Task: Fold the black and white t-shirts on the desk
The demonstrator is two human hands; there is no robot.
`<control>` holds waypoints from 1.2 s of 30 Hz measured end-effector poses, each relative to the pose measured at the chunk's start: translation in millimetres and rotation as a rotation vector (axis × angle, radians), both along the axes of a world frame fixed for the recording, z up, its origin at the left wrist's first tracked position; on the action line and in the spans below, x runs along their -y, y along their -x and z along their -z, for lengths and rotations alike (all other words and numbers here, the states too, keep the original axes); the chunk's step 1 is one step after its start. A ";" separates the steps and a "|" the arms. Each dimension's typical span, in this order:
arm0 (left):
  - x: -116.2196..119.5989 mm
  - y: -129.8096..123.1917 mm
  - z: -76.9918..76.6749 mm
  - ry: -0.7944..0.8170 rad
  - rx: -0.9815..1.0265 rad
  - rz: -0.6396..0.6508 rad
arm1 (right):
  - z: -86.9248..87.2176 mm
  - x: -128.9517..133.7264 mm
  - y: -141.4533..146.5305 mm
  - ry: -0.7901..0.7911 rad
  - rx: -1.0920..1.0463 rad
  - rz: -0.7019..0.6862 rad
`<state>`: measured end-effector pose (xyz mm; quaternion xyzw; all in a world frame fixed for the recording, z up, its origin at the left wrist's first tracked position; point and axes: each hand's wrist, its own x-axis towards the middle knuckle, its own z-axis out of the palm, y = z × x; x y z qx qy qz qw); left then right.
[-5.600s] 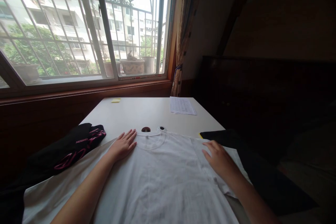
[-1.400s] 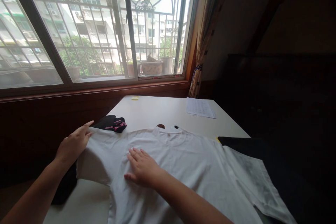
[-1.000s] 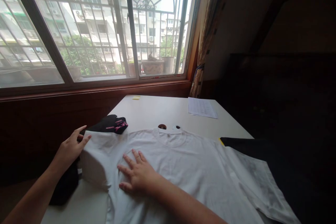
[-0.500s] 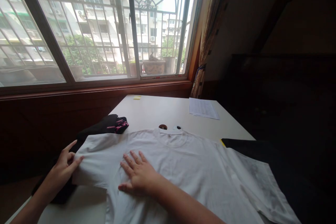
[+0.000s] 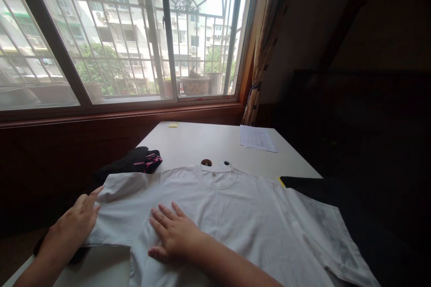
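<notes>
A white T-shirt point(image 5: 235, 210) lies spread out on the white table point(image 5: 198, 141), its collar toward the far side and its sleeves out to both sides. At the hem of the left sleeve is my left hand point(image 5: 76, 219), its fingers touching the cloth edge; the fingertips are partly hidden, so its grip is unclear. My right hand point(image 5: 173, 233) rests flat on the left chest area of the shirt, fingers spread, holding nothing.
Black cloth with pink marks point(image 5: 134, 161) lies beyond the left sleeve. Dark cloth point(image 5: 313, 184) sits by the right sleeve. Printed papers point(image 5: 257, 138) and a yellow note point(image 5: 173, 125) lie at the back. Two round items point(image 5: 206, 162) show behind the collar.
My left hand has turned and moved a little down along the sleeve edge, and the sleeve lies straighter. My right hand has slid slightly toward me and left, still flat.
</notes>
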<state>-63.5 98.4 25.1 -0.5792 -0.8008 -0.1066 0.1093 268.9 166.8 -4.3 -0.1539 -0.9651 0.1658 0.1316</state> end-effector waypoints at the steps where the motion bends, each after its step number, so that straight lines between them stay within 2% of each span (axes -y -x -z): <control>1: 1.0 -8.8 -3.1 0.002 -0.108 -0.004 | -0.6 -0.4 -1.1 -0.016 0.001 -0.030; 3: -2.7 -28.0 -10.8 -0.025 -0.246 0.030 | -1.7 -0.8 -1.6 -0.036 0.001 -0.087; 4: -7.4 -37.8 -14.3 -0.060 -0.246 0.083 | -2.2 -0.7 -1.6 -0.036 0.002 -0.115; 7: -28.8 -66.4 -17.1 -0.061 -0.050 0.404 | -4.9 1.9 -5.2 0.010 0.006 -0.221; 10: -52.0 -93.6 -3.4 0.084 0.156 0.668 | -9.0 4.5 -19.9 0.103 0.005 -0.286; 12: -65.7 -109.6 12.7 0.112 0.183 0.760 | -9.8 0.9 -36.9 0.145 -0.006 -0.209; 15: -86.7 -128.8 37.0 0.121 0.130 0.841 | -4.2 -19.7 -73.3 0.074 -0.039 0.090; 18: -111.3 -145.3 52.7 0.196 0.073 0.796 | 9.1 -54.3 -121.4 -0.102 0.011 0.552; 20: -128.2 -156.3 57.8 0.226 0.059 0.710 | 19.2 -77.6 -155.8 -0.120 0.138 0.806; 23: -149.1 -169.8 61.2 0.198 0.049 0.589 | 31.4 -103.6 -197.9 -0.088 0.248 0.993; 26: -161.3 -174.8 63.0 0.177 0.046 0.541 | 38.2 -116.8 -216.8 -0.088 0.250 1.051; 30: -165.6 -172.6 64.7 0.166 0.037 0.521 | 38.4 -123.6 -211.1 -0.161 0.178 1.097; 33: -165.5 -171.6 65.1 0.166 0.031 0.517 | 34.7 -127.6 -203.4 -0.200 0.098 1.030; 36: -166.2 -171.7 64.6 0.182 0.030 0.520 | 31.4 -132.3 -203.4 -0.163 0.102 0.908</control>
